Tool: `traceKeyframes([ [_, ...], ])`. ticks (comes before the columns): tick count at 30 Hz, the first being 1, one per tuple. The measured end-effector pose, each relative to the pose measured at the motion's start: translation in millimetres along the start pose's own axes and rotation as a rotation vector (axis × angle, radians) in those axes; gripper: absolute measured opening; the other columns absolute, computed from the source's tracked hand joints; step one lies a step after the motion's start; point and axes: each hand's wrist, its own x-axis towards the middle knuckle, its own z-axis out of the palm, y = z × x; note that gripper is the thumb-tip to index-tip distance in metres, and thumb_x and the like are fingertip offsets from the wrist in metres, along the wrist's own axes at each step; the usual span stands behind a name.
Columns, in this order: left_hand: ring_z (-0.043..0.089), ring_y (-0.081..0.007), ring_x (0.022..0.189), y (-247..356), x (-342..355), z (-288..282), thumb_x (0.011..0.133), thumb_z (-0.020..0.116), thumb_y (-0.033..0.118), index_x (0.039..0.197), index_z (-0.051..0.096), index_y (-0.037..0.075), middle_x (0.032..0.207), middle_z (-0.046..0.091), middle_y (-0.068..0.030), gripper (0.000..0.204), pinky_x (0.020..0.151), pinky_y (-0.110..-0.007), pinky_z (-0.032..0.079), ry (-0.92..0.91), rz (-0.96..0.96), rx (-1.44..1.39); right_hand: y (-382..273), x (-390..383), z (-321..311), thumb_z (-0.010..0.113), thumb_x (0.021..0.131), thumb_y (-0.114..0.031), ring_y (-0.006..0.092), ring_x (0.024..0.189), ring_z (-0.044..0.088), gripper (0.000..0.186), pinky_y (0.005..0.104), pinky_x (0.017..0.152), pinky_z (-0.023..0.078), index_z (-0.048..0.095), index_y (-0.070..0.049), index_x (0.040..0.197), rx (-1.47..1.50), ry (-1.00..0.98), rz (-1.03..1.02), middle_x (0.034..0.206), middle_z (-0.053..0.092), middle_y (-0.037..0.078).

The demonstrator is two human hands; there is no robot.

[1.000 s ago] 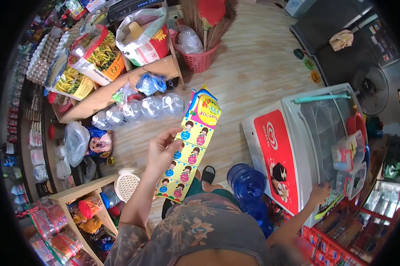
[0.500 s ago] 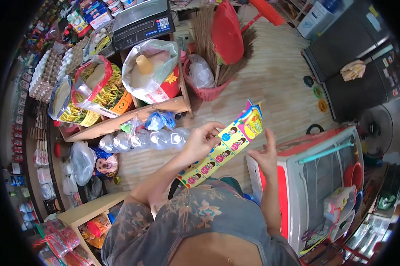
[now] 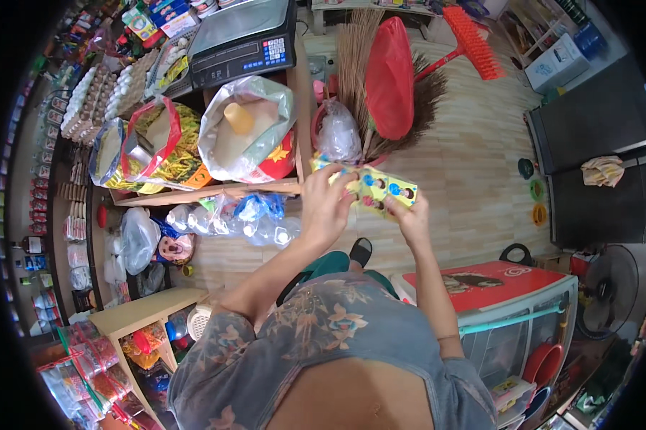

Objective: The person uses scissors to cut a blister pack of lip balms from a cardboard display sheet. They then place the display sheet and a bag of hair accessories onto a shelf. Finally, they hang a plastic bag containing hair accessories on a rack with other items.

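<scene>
Both my hands hold a yellow strip of joined sachets (image 3: pixel 377 189) printed with small cartoon figures. It stretches crosswise in front of me, above the floor. My left hand (image 3: pixel 328 202) is closed around its left end, and the fingers cover part of the print. At the other end, my right hand (image 3: pixel 413 219) pinches the lower right corner, with the thumb on the printed face. Past the strip's left end stands a red basket (image 3: pixel 377 162) with brooms and a clear plastic bag in it.
At left, open sacks of grain (image 3: pixel 250 132) stand in a wooden bin below a digital scale (image 3: pixel 242 44). Clear plastic bottles (image 3: pixel 265 228) lie by its base. A red-topped chest freezer (image 3: pixel 491 283) is at right, near a standing fan (image 3: pixel 608 290) and a dark refrigerator (image 3: pixel 599 136).
The strip has swung from a steep slant to nearly crosswise and moved farther from my body. My right hand, open and apart before, now grips its right end. The view has shifted.
</scene>
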Motion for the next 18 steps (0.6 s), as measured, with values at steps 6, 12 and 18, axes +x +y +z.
traceKeyframes([
  [6,0.033,-0.0293,0.126,-21,29,37,0.065,0.078,0.007,0.137,0.019,-0.004,0.136,0.032,-0.0173,0.094,0.102,-0.040,0.032,-0.043,-0.743,-1.085,-21,51,-7,0.065,0.079,-0.005,0.0098,0.073,0.058,0.020,0.0241,0.066,0.049,0.058,0.001,0.097,0.063,-0.143,-0.020,0.087,0.063,0.004],
  [12,0.051,-0.0220,0.110,-57,64,47,0.062,0.076,-0.002,0.137,0.021,-0.003,0.128,0.045,-0.0152,0.093,0.092,-0.032,0.043,-0.248,-0.879,-1.243,-13,93,0,0.069,0.075,-0.005,0.0101,0.073,0.059,0.024,0.0250,0.065,0.050,0.060,-0.002,0.097,0.180,-0.319,0.306,0.085,0.063,0.004],
  [18,0.061,-0.0149,0.088,-94,90,57,0.069,0.072,-0.002,0.116,0.050,-0.002,0.101,0.062,-0.0107,0.051,0.079,-0.029,0.051,-0.101,-0.947,-1.257,-6,150,16,0.073,0.071,-0.008,0.0119,0.075,0.060,0.033,0.0262,0.066,0.050,0.056,0.000,0.099,-0.026,-0.213,0.117,0.089,0.063,0.005],
])
